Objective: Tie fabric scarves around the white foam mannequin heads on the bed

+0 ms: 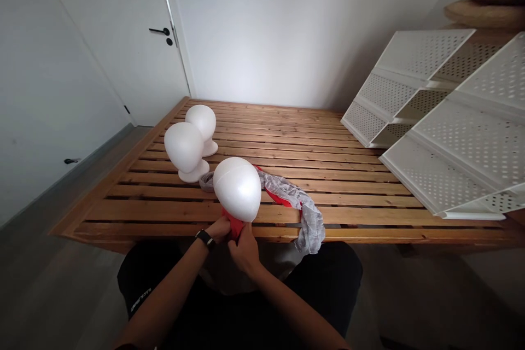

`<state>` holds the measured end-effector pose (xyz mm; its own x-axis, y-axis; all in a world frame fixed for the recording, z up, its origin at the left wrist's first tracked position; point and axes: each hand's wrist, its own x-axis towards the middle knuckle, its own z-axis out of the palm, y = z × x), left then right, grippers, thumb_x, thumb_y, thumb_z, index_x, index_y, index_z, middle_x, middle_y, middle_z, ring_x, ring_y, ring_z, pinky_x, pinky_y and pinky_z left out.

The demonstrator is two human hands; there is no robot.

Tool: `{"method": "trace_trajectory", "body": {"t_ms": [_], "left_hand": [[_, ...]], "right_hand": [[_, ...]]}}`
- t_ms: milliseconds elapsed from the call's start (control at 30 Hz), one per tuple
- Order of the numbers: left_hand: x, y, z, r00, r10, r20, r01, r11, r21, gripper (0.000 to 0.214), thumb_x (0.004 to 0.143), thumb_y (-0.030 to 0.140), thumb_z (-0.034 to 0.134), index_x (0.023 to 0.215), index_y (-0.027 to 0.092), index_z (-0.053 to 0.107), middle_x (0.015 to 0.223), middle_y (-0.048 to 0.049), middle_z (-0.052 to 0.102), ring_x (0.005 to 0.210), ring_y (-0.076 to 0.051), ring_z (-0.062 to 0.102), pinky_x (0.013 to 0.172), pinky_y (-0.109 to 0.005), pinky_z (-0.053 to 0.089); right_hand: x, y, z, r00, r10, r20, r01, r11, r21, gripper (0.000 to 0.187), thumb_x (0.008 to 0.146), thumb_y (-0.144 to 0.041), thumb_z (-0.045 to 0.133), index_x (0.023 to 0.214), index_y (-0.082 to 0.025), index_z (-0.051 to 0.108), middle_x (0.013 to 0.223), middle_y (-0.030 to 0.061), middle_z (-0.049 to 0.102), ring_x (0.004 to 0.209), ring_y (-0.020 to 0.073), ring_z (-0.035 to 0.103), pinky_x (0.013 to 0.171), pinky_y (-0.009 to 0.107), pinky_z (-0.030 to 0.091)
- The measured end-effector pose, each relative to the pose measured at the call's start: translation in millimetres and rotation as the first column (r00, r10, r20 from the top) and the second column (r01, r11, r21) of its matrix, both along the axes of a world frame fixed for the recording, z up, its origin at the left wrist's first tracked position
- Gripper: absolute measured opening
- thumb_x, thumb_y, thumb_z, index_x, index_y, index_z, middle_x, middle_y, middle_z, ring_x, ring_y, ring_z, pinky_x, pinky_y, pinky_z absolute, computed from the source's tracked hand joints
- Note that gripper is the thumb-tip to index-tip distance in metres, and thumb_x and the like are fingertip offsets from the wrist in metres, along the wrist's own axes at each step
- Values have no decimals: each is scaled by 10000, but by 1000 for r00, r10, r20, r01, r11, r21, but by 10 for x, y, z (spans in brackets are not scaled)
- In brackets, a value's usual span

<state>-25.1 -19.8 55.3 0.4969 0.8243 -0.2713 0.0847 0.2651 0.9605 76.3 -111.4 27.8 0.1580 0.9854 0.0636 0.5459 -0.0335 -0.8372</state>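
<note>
Slatted wood makes up the table [328, 175], a warm brown surface that fills the middle of the frame, its boards running left to right with dark gaps between them. White walls close the room behind it, and a white door [135, 38] with a black handle stands at upper left. Grey floor shows at lower left. At right, white perforated shelf units [459, 136] lean tilted on the table's far right part, and tan round cushions [488, 0] are stacked at upper right.

Two white foam mannequin heads [192, 142] stand upright on their bases at centre left, close beside each other. A third foam head [238, 188] sits at the near edge of the table, centre frame, its rounded crown turned toward the camera and its long axis running from the near edge up and away. A red cloth [234, 225] hangs at its lower end, over the table edge, and more red shows at the head's right side. A grey scarf [305, 213] lies behind and to the right of this head, its long axis trailing toward lower right, with its end drooping over the table edge.

The left hand [219, 228], a black watch on its wrist, is pinched shut on the red cloth just below the head. The right hand [245, 251] is closed on the same cloth, touching the left.
</note>
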Motion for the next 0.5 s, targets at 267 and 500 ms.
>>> {"method": "trace_trajectory", "body": {"t_ms": [267, 500], "left_hand": [[171, 5, -35, 985, 149, -90, -139, 984, 108, 306, 702, 316, 777, 941, 124, 776, 1013, -132, 792, 1074, -321, 686, 964, -410, 552], [250, -35, -203, 963, 216, -158, -189, 968, 168, 156, 697, 236, 697, 803, 128, 736, 909, -128, 781, 992, -310, 683, 890, -397, 552]], "right_hand": [[332, 4, 199, 925, -175, 338, 183, 983, 9, 324, 871, -442, 684, 1082, -211, 600, 1143, 110, 597, 1021, 308, 651, 854, 417, 523], [353, 111, 170, 922, -123, 367, 102, 992, 76, 253, 846, -301, 658, 1076, -214, 601, 1077, 90, 663, 1022, 289, 631, 872, 382, 480]]}}
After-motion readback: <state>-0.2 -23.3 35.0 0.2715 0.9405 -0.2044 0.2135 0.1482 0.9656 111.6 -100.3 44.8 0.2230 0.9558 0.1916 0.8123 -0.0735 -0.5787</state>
